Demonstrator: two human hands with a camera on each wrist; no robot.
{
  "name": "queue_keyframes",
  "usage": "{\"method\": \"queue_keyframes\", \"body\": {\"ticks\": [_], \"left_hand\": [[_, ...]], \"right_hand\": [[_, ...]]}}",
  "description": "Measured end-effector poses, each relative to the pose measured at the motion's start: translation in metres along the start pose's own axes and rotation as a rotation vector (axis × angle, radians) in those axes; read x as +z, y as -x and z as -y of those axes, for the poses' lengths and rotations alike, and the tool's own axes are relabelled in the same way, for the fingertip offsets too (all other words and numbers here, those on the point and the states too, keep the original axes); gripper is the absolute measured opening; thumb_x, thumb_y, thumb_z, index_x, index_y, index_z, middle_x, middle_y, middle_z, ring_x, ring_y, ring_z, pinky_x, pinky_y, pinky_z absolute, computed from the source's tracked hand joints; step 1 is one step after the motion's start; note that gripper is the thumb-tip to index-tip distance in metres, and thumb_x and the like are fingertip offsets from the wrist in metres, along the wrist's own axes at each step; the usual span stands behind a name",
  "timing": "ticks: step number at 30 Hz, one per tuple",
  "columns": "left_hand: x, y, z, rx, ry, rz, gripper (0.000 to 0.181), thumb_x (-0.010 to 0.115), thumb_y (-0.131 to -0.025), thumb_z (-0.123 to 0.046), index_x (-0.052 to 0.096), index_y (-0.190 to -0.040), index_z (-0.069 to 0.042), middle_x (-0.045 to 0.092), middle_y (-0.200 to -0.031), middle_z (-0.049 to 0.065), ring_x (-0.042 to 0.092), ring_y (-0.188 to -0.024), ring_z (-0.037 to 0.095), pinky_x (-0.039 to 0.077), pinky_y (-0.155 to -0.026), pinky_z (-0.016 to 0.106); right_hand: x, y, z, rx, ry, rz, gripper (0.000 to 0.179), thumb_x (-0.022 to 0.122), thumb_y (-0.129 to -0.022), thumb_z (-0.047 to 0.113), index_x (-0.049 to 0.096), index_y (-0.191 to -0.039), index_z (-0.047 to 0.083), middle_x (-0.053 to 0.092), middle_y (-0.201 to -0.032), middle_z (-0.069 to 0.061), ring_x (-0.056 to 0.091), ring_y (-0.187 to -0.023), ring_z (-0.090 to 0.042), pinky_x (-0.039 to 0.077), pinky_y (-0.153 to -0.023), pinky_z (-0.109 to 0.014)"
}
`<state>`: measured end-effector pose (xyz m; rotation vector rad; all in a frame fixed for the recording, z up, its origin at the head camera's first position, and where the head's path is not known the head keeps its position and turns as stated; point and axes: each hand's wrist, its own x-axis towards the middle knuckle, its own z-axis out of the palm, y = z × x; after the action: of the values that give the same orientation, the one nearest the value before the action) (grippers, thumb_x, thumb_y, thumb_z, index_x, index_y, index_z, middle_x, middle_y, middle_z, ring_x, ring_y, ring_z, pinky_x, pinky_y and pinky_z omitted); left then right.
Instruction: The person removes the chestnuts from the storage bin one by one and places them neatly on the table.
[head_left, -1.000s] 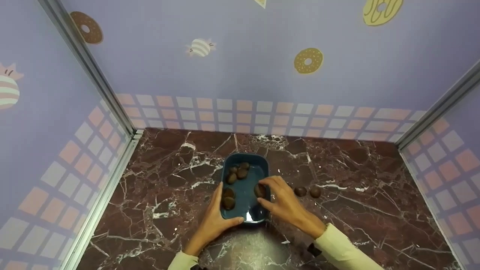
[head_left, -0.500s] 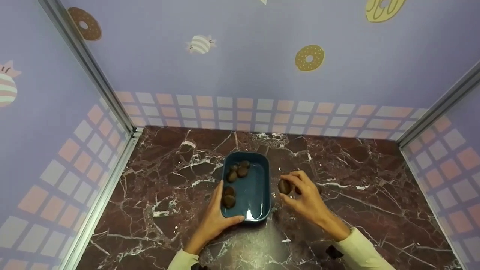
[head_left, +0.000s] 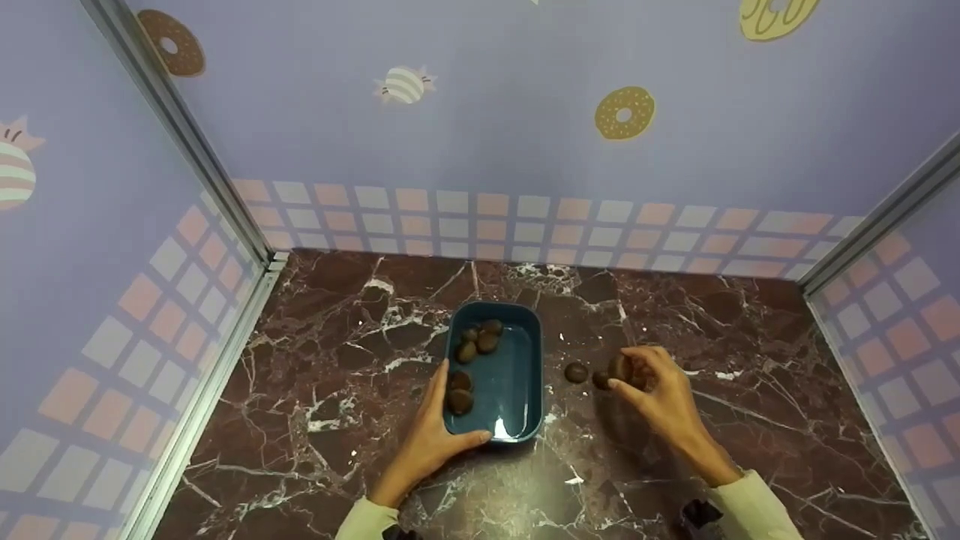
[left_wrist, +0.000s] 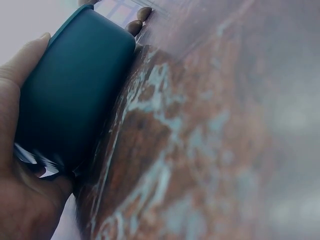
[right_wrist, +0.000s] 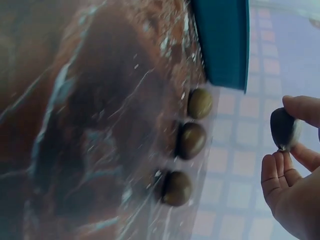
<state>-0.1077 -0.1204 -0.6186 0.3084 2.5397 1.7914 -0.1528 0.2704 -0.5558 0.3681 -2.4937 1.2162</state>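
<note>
A deep teal rectangular dish with rounded corners sits on the marbled tabletop. Several brown chestnuts lie along its left side. My left hand grips the dish by its near left corner, thumb on the near rim. In the left wrist view, the dish's outer wall rises beside that thumb. Right of the dish, my right hand pinches a chestnut between thumb and fingers, raised over the table. Three more chestnuts rest in a row on the tabletop below it, partly hidden by the hand in the head view.
The marbled tabletop ends at a lilac wall with printed donuts and candies at the back. Side panels close it in left and right, with a metal frame strip at the left corner.
My right hand has moved from inside the dish out to the right, carrying a chestnut, and a chestnut now lies on the table just right of the dish. My left hand stays at the dish.
</note>
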Motion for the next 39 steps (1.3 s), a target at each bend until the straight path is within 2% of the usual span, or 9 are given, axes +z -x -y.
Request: {"method": "queue_keyframes", "body": {"ticks": [6, 14, 20, 24, 28, 30, 35, 39], "left_hand": [[0.000, 0.000, 0.001, 0.001, -0.010, -0.008, 0.136, 0.101, -0.081, -0.041, 0.011, -0.179, -0.015, 0.012, -0.182, 0.023, 0.017, -0.166, 0.045, 0.025, -0.127, 0.072], [0.001, 0.000, 0.002, 0.013, -0.020, -0.015, 0.137, 0.101, -0.079, -0.043, 0.012, -0.179, -0.014, 0.013, -0.182, 0.024, 0.018, -0.166, 0.046, 0.025, -0.127, 0.071], [0.001, 0.000, 0.001, 0.011, -0.020, -0.017, 0.138, 0.102, -0.078, -0.042, 0.012, -0.178, -0.011, 0.014, -0.182, 0.025, 0.019, -0.165, 0.047, 0.024, -0.127, 0.072], [0.001, -0.002, 0.001, 0.025, -0.008, -0.013, 0.138, 0.102, -0.079, -0.038, 0.011, -0.178, -0.008, 0.013, -0.182, 0.025, 0.018, -0.166, 0.047, 0.024, -0.127, 0.072], [0.002, -0.002, 0.003, 0.037, 0.013, -0.009, 0.137, 0.102, -0.080, -0.036, 0.010, -0.178, -0.007, 0.012, -0.182, 0.024, 0.017, -0.166, 0.047, 0.023, -0.128, 0.071], [0.002, -0.002, 0.005, 0.039, 0.016, -0.010, 0.137, 0.102, -0.080, -0.035, 0.010, -0.178, -0.008, 0.012, -0.182, 0.024, 0.016, -0.166, 0.046, 0.022, -0.128, 0.071], [0.002, -0.001, 0.005, 0.038, 0.009, -0.007, 0.138, 0.102, -0.080, -0.034, 0.009, -0.178, -0.011, 0.011, -0.182, 0.024, 0.015, -0.167, 0.046, 0.022, -0.128, 0.072], [0.002, -0.001, 0.004, 0.044, -0.004, -0.011, 0.138, 0.103, -0.079, -0.035, 0.010, -0.178, -0.007, 0.012, -0.182, 0.026, 0.016, -0.166, 0.047, 0.023, -0.128, 0.071]], "right_hand": [[-0.007, 0.009, -0.017, 0.049, 0.021, -0.017, 0.052, 0.095, -0.077, -0.009, 0.075, -0.125, -0.006, 0.069, -0.110, -0.014, 0.068, -0.090, -0.021, 0.062, -0.079, -0.030], [-0.016, 0.021, -0.036, 0.126, 0.070, -0.014, 0.050, 0.095, -0.081, -0.003, 0.075, -0.127, -0.005, 0.071, -0.115, -0.015, 0.067, -0.094, -0.026, 0.059, -0.081, -0.029], [-0.019, 0.031, -0.045, 0.132, 0.072, 0.002, 0.049, 0.096, -0.082, 0.000, 0.076, -0.126, -0.004, 0.072, -0.115, -0.015, 0.070, -0.095, -0.030, 0.055, -0.082, -0.028], [-0.022, 0.035, -0.050, 0.182, 0.090, 0.030, 0.048, 0.095, -0.085, 0.004, 0.075, -0.129, -0.003, 0.072, -0.121, -0.019, 0.071, -0.103, -0.036, 0.058, -0.087, -0.041], [-0.027, 0.035, -0.055, 0.248, 0.103, 0.067, 0.048, 0.092, -0.091, 0.008, 0.073, -0.133, -0.003, 0.069, -0.130, -0.023, 0.068, -0.115, -0.042, 0.053, -0.098, -0.056], [-0.029, 0.034, -0.058, 0.259, 0.102, 0.076, 0.048, 0.091, -0.092, 0.007, 0.072, -0.134, -0.005, 0.068, -0.129, -0.025, 0.067, -0.116, -0.042, 0.053, -0.100, -0.058], [-0.032, 0.031, -0.070, 0.242, 0.139, 0.058, 0.047, 0.092, -0.090, 0.005, 0.073, -0.130, -0.007, 0.070, -0.117, -0.021, 0.068, -0.105, -0.037, 0.055, -0.091, -0.042], [-0.032, 0.029, -0.078, 0.240, 0.154, 0.053, 0.046, 0.092, -0.089, 0.005, 0.073, -0.129, -0.008, 0.069, -0.112, -0.020, 0.068, -0.100, -0.035, 0.055, -0.085, -0.032]]}}
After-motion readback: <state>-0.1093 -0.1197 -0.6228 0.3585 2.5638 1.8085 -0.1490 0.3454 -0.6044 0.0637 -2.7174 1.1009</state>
